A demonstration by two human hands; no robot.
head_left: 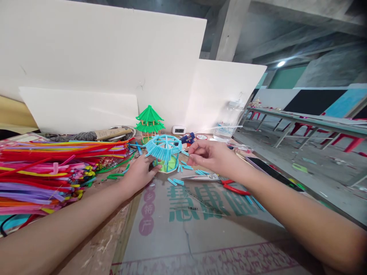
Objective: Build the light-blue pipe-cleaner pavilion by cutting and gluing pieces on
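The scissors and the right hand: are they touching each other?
Apart. The head view shows the right hand raised above the scissors, with bare cardboard visible between them.

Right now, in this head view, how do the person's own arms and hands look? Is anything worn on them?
Both forearms are bare right up to the picture's edge: no sleeves show. The left hand and the right hand wear no gloves, and no ring, watch or bracelet can be seen. No markings or tattoos show on either arm. The fingers are slim; the nails are too small to judge.
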